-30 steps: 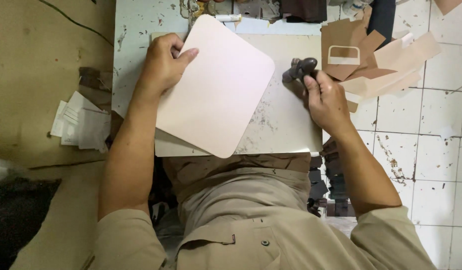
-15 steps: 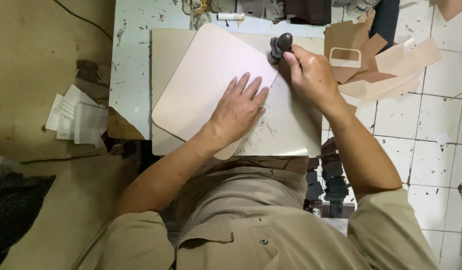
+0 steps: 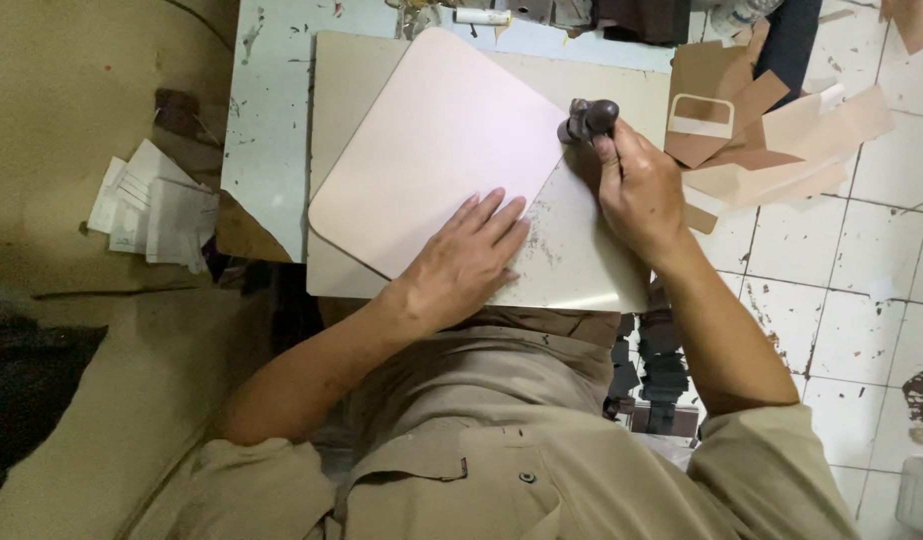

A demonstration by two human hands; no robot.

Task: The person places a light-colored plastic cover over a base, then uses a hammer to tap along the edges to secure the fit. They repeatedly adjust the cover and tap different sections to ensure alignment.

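The pale sheet (image 3: 437,150) is pinned flat by the spread left hand (image 3: 467,260); a dark tool (image 3: 588,121), half hidden, is gripped in the right hand (image 3: 637,185).

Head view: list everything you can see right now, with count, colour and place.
Rounded-corner pale pink sheet: one, pale pink, lying tilted on the cutting board.
Beige cutting board: one, beige and scuffed, on the table.
Worn light-blue table: one, chipped paint, upper left.
Dark knobbed hand tool: one, dark brown, at the sheet's right edge.
Tan and brown cut scraps: several, piled on the white tiled floor, upper right.
White folded papers: a small stack, left of the table.
Left hand: flat, pressing the sheet's lower corner.
Right hand: fingers closed around the tool.
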